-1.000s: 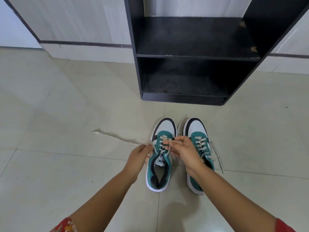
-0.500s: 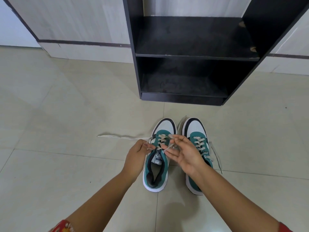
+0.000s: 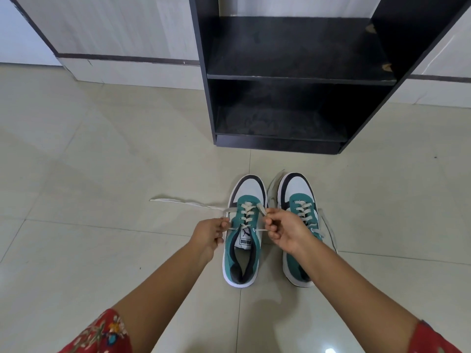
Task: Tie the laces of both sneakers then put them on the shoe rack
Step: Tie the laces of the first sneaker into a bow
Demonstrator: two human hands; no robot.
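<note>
Two teal, white and black sneakers stand side by side on the floor, toes toward the rack. The left sneaker point(image 3: 243, 240) has its laces untied. My left hand point(image 3: 210, 235) pinches its left lace point(image 3: 183, 202), whose long end trails out to the left over the tiles. My right hand point(image 3: 286, 231) pinches the other lace end just right of the tongue. The right sneaker point(image 3: 297, 197) is partly hidden under my right wrist; its loose lace point(image 3: 328, 230) lies on the floor to its right. The black shoe rack point(image 3: 300, 80) stands just beyond the toes.
The rack has two open shelves, both bare. Pale floor tiles point(image 3: 102, 161) spread to the left and right. A white wall with a dark stripe point(image 3: 122, 57) runs behind the rack.
My hands have drawn apart to either side of the left sneaker, pulling its two lace ends outward. The trailing lace end on the floor has shifted slightly.
</note>
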